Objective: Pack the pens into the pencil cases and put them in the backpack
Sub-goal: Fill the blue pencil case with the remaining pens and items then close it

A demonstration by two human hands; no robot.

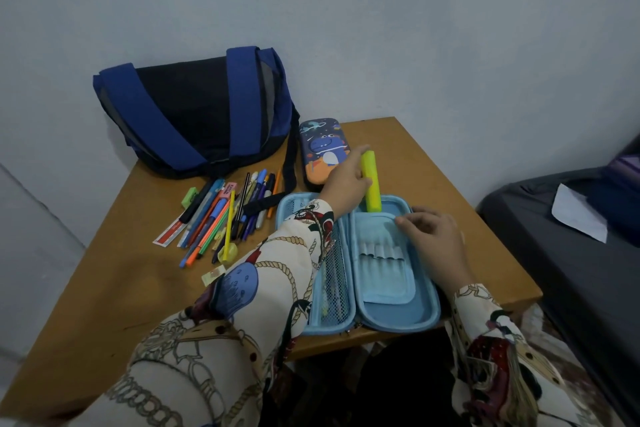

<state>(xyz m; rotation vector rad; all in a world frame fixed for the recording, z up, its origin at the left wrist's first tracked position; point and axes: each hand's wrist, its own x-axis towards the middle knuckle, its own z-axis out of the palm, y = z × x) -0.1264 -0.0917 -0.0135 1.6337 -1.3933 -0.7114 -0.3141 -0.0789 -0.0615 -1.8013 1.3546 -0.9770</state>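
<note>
**Desk contents, pencil case open, highlighter in hand**

1. Desk (pixel 433 163): wooden top, against a pale wall; near-left corner cut off by the frame edge.
2. Backpack (pixel 194 111): blue and black, lying at the far left of the desk, straps uppermost. Opening not visible from this side.
3. Light blue pencil case (pixel 398 317): lying open flat at the near edge. Left half has a mesh pocket, partly covered by the left sleeve; contents behind the mesh too dim to identify. Right half carries a flap with elastic loops.
4. Yellow highlighter (pixel 371 184): held near upright, lower end inside the far end of the case's right half.
5. Left hand (pixel 346 180): fingers curled around the highlighter; fingertips hidden behind it.
6. Right hand (pixel 433 236): fingers loosely spread, holding nothing, resting at the upper edge of the flap; actual contact hard to judge.
7. Dinosaur pencil case (pixel 323 152): dark blue, closed, beside the backpack; near end hidden by the left hand.
8. Pile of pens (pixel 225 215): loose, mixed colours, left of the open case; single items overlap and blur.
9. Ruler (pixel 172 230), green eraser (pixel 189 196): at the pile's left edge.
10. Bed (pixel 571 253): dark, at right, cut off.
</note>
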